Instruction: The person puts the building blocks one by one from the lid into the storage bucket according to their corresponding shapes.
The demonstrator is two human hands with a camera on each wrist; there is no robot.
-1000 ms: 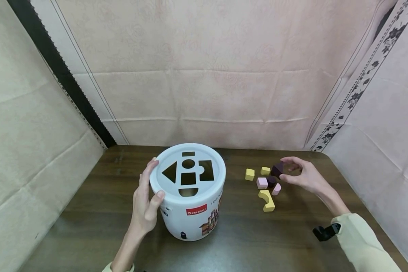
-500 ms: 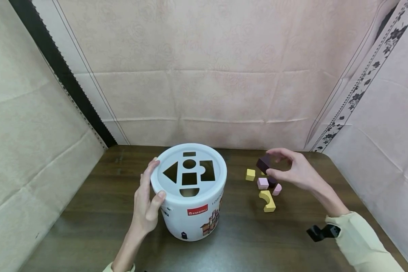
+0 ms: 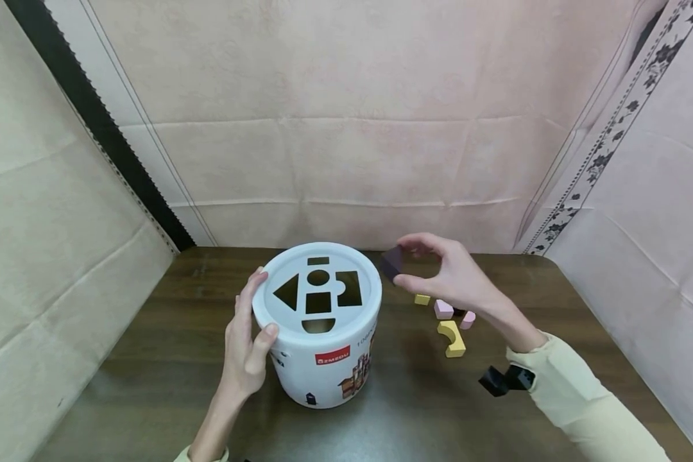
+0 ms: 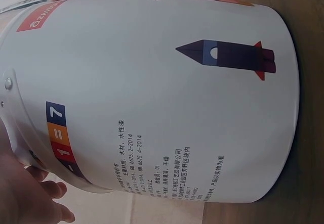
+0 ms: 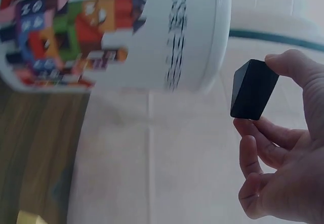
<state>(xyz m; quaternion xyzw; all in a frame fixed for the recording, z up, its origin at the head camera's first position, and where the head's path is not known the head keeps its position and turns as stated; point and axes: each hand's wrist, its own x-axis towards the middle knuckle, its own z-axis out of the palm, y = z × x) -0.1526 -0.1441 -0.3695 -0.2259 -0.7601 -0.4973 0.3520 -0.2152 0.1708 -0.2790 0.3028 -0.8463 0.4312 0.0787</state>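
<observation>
A white bucket (image 3: 320, 378) with a pale blue lid stands on the table, and shaped holes are cut in the lid (image 3: 291, 324). The person's left hand (image 3: 248, 350) grips its left side at the rim, thumb toward the front. In the left wrist view, that hand (image 4: 30, 193) shows at the lid's edge. The right hand (image 3: 447, 269) pinches a dark triangular block (image 3: 391, 263) between thumb and fingers, in the air just right of the lid. The right wrist view shows this block (image 5: 253, 90) held apart from the bucket (image 5: 152, 47).
Right of the bucket lie a yellow arch block (image 3: 453, 340), a pink block (image 3: 443, 310), a pink rounded block (image 3: 468, 319) and a yellow block (image 3: 422, 299). A dark block is mostly hidden under the right hand. Cloth walls (image 3: 346, 160) border the brown table (image 3: 179, 372).
The right hand has lifted the dark triangular block from among the other blocks and carried it left toward the lid. The left hand and the bucket have stayed in place.
</observation>
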